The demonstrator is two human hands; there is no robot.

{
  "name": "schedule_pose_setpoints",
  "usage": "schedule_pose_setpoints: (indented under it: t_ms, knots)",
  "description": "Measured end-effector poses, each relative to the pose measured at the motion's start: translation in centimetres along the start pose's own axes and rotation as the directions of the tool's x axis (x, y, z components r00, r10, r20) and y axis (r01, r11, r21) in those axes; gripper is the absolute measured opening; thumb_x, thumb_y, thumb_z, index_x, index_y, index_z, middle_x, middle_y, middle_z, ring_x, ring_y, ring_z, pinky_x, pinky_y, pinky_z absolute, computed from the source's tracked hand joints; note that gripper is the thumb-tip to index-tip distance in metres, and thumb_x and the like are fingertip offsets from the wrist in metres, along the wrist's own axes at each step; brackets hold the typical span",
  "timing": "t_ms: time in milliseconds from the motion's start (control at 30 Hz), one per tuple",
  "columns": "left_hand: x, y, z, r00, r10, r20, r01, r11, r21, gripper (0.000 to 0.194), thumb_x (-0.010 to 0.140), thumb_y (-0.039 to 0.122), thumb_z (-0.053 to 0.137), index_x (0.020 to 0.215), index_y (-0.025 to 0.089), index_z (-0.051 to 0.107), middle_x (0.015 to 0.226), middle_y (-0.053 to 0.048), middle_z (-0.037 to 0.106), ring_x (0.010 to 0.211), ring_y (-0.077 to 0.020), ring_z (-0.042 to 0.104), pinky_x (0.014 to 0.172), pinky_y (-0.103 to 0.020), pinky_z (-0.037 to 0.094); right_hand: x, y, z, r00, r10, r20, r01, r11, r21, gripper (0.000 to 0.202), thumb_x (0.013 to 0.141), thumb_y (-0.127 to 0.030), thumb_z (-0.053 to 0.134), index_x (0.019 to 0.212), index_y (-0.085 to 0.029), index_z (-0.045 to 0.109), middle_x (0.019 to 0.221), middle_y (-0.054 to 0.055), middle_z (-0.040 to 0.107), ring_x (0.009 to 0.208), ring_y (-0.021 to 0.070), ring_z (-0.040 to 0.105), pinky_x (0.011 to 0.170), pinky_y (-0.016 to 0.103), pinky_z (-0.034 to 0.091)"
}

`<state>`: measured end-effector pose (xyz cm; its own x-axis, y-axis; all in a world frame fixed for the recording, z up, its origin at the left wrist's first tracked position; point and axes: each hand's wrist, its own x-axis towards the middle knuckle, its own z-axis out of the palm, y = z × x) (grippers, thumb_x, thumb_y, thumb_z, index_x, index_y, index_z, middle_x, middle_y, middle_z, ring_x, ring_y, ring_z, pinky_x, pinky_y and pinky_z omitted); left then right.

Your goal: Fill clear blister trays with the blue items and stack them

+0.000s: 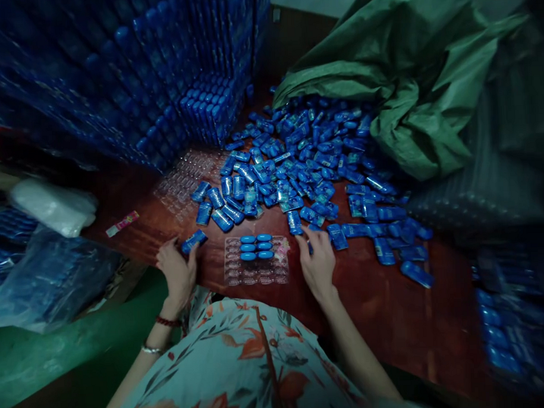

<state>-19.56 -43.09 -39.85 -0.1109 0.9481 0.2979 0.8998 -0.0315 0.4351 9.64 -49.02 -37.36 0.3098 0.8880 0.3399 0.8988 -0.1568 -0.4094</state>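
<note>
A clear plastic tray with moulded pockets lies on the table in front of me. Several blue packets stand in two columns in its upper pockets, and the lower pockets show bare plastic. To the left of the tray, my left hand has its thumb and fingers around a small blue wrapped packet. On the tray's right side, my right hand has its thumb and fingertips at the lower end of another blue packet, at the near edge of the pile.
A large pile of loose blue packets spills from a green sack. Stacked clear trays lie left of it. Tall stacks of filled trays rise behind. A pink strip and a white plastic bag are at left.
</note>
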Motion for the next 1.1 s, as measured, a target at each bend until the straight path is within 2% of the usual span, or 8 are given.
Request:
schedule_pose_setpoints:
  t_ms: [67, 167, 267, 367, 533, 733, 900, 1100]
  knots:
    - [0.6, -1.0, 0.2, 0.991, -0.113, 0.073, 0.106, 0.99, 0.092, 0.053, 0.082, 0.055, 0.049, 0.111, 0.01, 0.052, 0.102, -0.018, 0.053, 0.099, -0.0355, 0.05, 0.082, -0.055, 0.041, 2.5, 0.8, 0.9, 0.991, 0.108, 0.081, -0.094, 0.982, -0.161, 0.038, 0.089, -0.042, 0.046, 0.106, -0.012, 0.062, 0.093, 0.015, 0.056, 0.09, 0.0272, 0.052, 0.076, 0.04, 0.044]
    - [0.8, -1.5, 0.5, 0.99, -0.077, 0.116, 0.073, 0.997, 0.036, 0.046, 0.082, 0.055, 0.049, 0.1, 0.012, 0.055, 0.095, -0.014, 0.055, 0.091, -0.0318, 0.053, 0.078, -0.05, 0.044, 4.5, 1.1, 1.9, 0.967, 0.122, 0.224, -0.068, 0.97, -0.233, 0.035, 0.088, -0.041, 0.046, 0.096, -0.01, 0.062, 0.097, 0.02, 0.056, 0.095, 0.0327, 0.05, 0.076, 0.045, 0.042]
    - [-0.1, -1.0, -0.6, 0.995, 0.066, 0.074, -0.05, 0.98, -0.193, 0.028, 0.088, 0.04, 0.047, 0.095, 0.015, 0.055, 0.088, -0.008, 0.056, 0.082, -0.0221, 0.056, 0.075, -0.037, 0.048, 3.6, 0.9, 1.1, 0.97, 0.092, 0.227, -0.093, 0.996, -0.006, 0.03, 0.091, -0.034, 0.038, 0.104, -0.013, 0.056, 0.102, 0.017, 0.059, 0.099, 0.0295, 0.053, 0.081, 0.044, 0.043]
    - [-1.9, 0.3, -2.5, 0.969, 0.249, 0.002, -0.234, 0.915, -0.327, 0.015, 0.087, 0.025, 0.051, 0.1, 0.018, 0.055, 0.091, -0.006, 0.058, 0.085, -0.0173, 0.058, 0.077, -0.03, 0.049, 1.0, 0.8, -1.6, 0.951, 0.067, 0.302, -0.163, 0.938, 0.305, 0.029, 0.093, -0.03, 0.035, 0.117, -0.018, 0.046, 0.107, 0.011, 0.06, 0.095, 0.0223, 0.059, 0.081, 0.037, 0.046]
    - [-3.7, 3.2, -3.3, 0.838, 0.539, 0.087, -0.46, 0.784, -0.417, 0.027, 0.087, 0.014, 0.05, 0.113, 0.021, 0.054, 0.1, -0.007, 0.058, 0.09, -0.0155, 0.059, 0.077, -0.025, 0.051, -2.0, -0.1, -5.0, 0.878, -0.05, 0.476, -0.196, 0.871, 0.452, 0.017, 0.089, -0.03, 0.049, 0.104, -0.021, 0.05, 0.092, 0.004, 0.062, 0.081, 0.0174, 0.061, 0.074, 0.029, 0.049]
    - [-3.3, 4.2, -1.0, 0.73, 0.666, 0.154, -0.52, 0.688, -0.507, 0.038, 0.089, 0.011, 0.045, 0.126, 0.02, 0.046, 0.104, -0.009, 0.06, 0.095, -0.0174, 0.057, 0.081, -0.03, 0.051, -2.9, -1.9, -3.0, 0.899, -0.241, 0.366, 0.026, 0.863, 0.504, 0.024, 0.092, -0.019, 0.044, 0.113, -0.023, 0.053, 0.101, 0.006, 0.061, 0.094, 0.0172, 0.06, 0.084, 0.03, 0.049]
    - [-2.3, 4.4, -1.1, 0.599, 0.772, 0.211, -0.622, 0.615, -0.485, 0.038, 0.092, 0.012, 0.038, 0.129, 0.018, 0.045, 0.106, -0.013, 0.06, 0.098, -0.0199, 0.055, 0.081, -0.035, 0.051, -4.0, -2.6, -1.3, 0.88, -0.377, 0.29, 0.283, 0.905, 0.318, 0.033, 0.089, -0.007, 0.037, 0.115, -0.017, 0.055, 0.103, 0.01, 0.061, 0.096, 0.0182, 0.06, 0.082, 0.028, 0.051]
    - [-1.0, 6.2, -1.7, 0.441, 0.843, 0.309, -0.72, 0.538, -0.438, 0.03, 0.093, 0.016, 0.035, 0.116, 0.014, 0.054, 0.098, -0.013, 0.06, 0.089, -0.0208, 0.053, 0.075, -0.035, 0.052, -2.8, -5.5, -1.9, 0.784, -0.393, 0.48, 0.42, 0.906, 0.057, 0.027, 0.088, -0.007, 0.04, 0.104, -0.018, 0.059, 0.085, 0.008, 0.059, 0.075, 0.0172, 0.059, 0.064, 0.026, 0.049]
